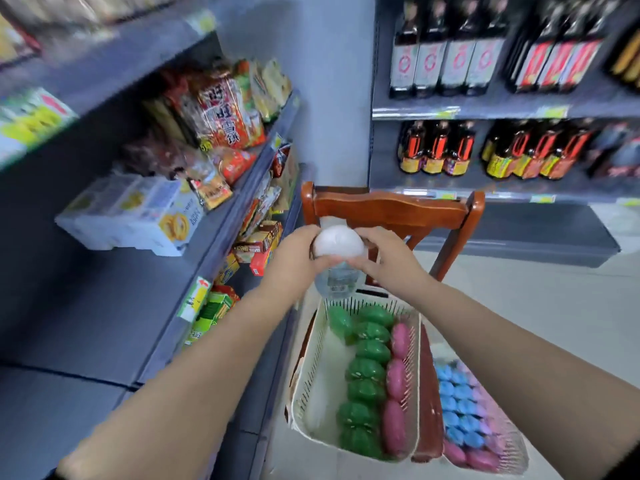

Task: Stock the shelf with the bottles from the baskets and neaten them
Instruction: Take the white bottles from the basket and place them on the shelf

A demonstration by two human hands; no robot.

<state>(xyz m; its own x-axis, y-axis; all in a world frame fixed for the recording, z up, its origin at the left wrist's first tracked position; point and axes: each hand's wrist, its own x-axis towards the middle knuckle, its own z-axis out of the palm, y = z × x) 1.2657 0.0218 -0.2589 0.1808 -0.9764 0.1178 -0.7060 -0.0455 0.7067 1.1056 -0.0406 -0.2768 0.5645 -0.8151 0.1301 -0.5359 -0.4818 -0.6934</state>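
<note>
- Right basket (498, 441): pinkish, slotted walls, nearest the viewer at the lower right. It holds blue-capped bottles (457, 403) in rows and pink-capped bottles (467, 457) at its near end.
- Left basket (311, 372): cream, slotted walls, just beside the right basket, with a reddish-brown strip showing between the two. Green-capped bottles (367, 375) run in a row along its middle. Pink-capped bottles (396, 386) lie against its right wall. Its left side shows bare floor.
- Clear bottle (337, 268): held in the air above the far rim of the left basket, in front of the chair back. Its white rounded end faces the camera and a labelled clear body hangs below.
- Left hand (294, 252): grips the bottle from the left, fingers curled round the white end.
- Right hand (379, 256): grips the bottle from the right, fingers (365, 237) curled over its top edge.
- Wooden chair (391, 209): reddish-brown back rail behind the bottle.
- Left shelves (207, 244): grey, carrying snack packets (225, 112) and white boxes (138, 216). The near part of the middle board is bare.
- Far shelves (450, 112): two rows of dark bottles (450, 64), blurred. The lowest board (519, 237) is bare.
</note>
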